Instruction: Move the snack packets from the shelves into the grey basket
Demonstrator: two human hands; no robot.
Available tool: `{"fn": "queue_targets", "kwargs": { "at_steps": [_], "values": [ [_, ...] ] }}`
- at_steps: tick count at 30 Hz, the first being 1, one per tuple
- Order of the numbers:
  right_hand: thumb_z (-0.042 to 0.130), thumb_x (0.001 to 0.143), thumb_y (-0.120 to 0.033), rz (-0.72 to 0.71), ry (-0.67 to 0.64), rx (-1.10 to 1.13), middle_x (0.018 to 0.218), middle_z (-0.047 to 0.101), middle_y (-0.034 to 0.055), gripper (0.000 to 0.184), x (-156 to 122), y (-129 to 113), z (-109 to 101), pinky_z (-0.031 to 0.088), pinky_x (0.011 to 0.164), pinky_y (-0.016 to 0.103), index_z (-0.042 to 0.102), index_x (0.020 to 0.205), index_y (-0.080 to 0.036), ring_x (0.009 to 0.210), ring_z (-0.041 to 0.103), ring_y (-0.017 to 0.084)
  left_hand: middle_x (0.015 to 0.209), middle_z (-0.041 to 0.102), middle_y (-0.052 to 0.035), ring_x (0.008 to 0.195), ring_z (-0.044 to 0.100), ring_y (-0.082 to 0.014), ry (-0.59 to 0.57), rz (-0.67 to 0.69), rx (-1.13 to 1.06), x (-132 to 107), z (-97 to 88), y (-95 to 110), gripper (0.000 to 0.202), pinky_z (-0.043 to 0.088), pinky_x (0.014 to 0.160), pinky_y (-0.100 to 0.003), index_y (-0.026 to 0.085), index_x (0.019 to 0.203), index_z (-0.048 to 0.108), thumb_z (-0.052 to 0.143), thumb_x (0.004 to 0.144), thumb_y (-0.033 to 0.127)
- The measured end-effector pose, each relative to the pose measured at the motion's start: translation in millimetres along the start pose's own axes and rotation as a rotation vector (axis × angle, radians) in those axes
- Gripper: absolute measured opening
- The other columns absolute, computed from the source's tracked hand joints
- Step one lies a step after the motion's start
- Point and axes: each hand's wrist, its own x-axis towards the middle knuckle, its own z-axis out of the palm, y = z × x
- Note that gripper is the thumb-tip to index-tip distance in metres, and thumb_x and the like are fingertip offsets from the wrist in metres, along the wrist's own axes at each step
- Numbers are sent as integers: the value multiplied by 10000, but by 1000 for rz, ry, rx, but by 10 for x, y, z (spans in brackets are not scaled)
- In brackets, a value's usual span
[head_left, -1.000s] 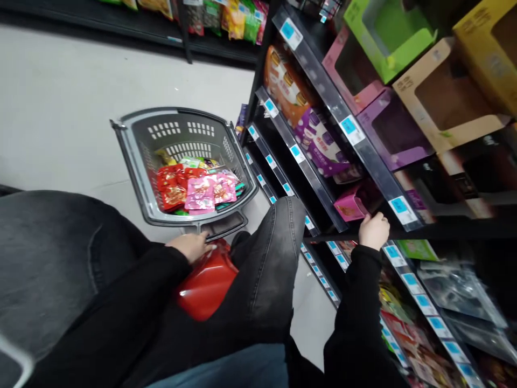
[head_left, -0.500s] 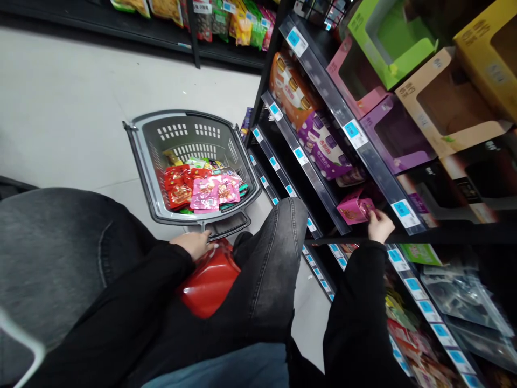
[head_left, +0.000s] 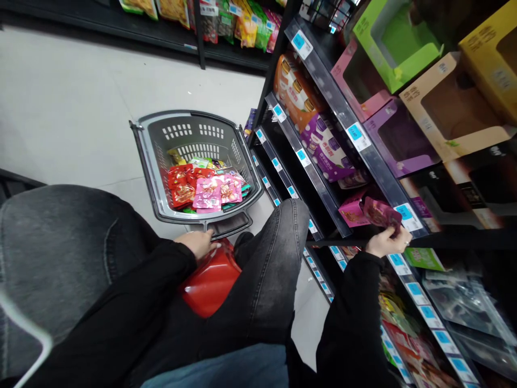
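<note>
Beside dark shelving (head_left: 331, 89), I observe one slotted, rounded grey plastic basket (head_left: 189, 141), its handle (head_left: 232, 231) at the left hand (head_left: 196, 243), grip indeterminable. The shelving bears one angular pink box (head_left: 353, 214); beside it the right hand (head_left: 388, 242) pinches one glossy, flat packet (head_left: 379, 213) fast.

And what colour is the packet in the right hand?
Dark pink: the packet in the right hand shows best in the head view.

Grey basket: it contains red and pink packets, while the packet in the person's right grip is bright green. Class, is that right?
Not quite: in the head view, the packet in the person's right grip is dark pink. The grey basket does contain red and pink packets.
</note>
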Motion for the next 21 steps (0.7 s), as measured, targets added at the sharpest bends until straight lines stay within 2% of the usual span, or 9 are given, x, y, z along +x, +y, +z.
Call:
{"fn": "queue_targets", "kwargs": {
  "at_steps": [2, 4, 6, 8, 11, 13, 16, 18, 21],
  "values": [
    [477, 884, -501, -5, -12, 45, 761, 589, 119, 337, 12, -236, -148, 482, 747, 452, 566, 737, -212, 784, 597, 286, 379, 384, 25, 305, 297, -45, 61, 111, -16, 4, -16, 66, 506, 205, 474, -242, 172, 594, 598, 723, 462, 644],
    [529, 866, -506, 34, -36, 133, 755, 567, 89, 323, -4, -538, -301, 482, 743, 431, 557, 733, -213, 764, 583, 260, 444, 486, 2, 369, 426, -76, 132, 187, -65, -31, -113, 294, 461, 319, 506, -234, 170, 675, 656, 719, 553, 610],
    [581, 841, -502, 132, -114, 304, 727, 539, 44, 313, -67, -887, -422, 484, 738, 402, 554, 735, -209, 721, 567, 221, 766, 685, -73, 677, 642, -173, 137, 164, -185, -105, -275, 640, 511, 471, 728, -286, 169, 923, 712, 670, 665, 608],
    [628, 812, -480, 283, -320, 547, 709, 531, 8, 292, -188, -1256, -490, 487, 729, 366, 569, 753, -201, 685, 556, 182, 1087, 680, -138, 1027, 638, -264, 2, 91, -427, -199, -449, 996, 707, 451, 970, -405, 145, 1186, 630, 629, 707, 665],
    [699, 750, -432, 557, -819, 930, 732, 580, -12, 262, -476, -1782, -489, 489, 706, 319, 609, 795, -190, 671, 561, 147, 1313, 567, -176, 1196, 559, -302, -249, 30, -1097, -340, -633, 1317, 889, 501, 925, -414, 165, 1268, 551, 623, 633, 782],
    [724, 719, -407, 664, -1188, 1095, 757, 626, -3, 255, -714, -2084, -426, 484, 700, 305, 641, 816, -186, 687, 579, 150, 1305, 567, -193, 1136, 594, -314, -446, 23, -1391, -429, -702, 1343, 863, 525, 867, -394, 142, 1186, 605, 584, 643, 813],
    [731, 684, -380, 604, -1620, 1136, 750, 663, 16, 249, -1076, -2434, -232, 467, 668, 297, 682, 807, -170, 692, 586, 171, 1093, 664, -194, 971, 663, -279, -574, -26, -1531, -538, -765, 1255, 767, 537, 817, -334, 83, 1005, 665, 731, 573, 713],
    [726, 654, -377, 531, -1746, 1118, 724, 664, 17, 248, -1284, -2588, -53, 460, 647, 300, 689, 772, -163, 674, 577, 179, 1008, 688, -174, 899, 681, -255, -552, -126, -1494, -574, -784, 1227, 669, 538, 818, -318, 73, 989, 659, 861, 508, 492],
    [727, 623, -406, 526, -1784, 1120, 745, 681, 28, 274, -1526, -2707, 203, 484, 710, 340, 695, 754, -167, 719, 598, 203, 1058, 682, -170, 942, 678, -269, -442, -259, -1439, -563, -772, 1292, 709, 538, 855, -341, 81, 1109, 609, 873, 469, 231]
  ]
}}
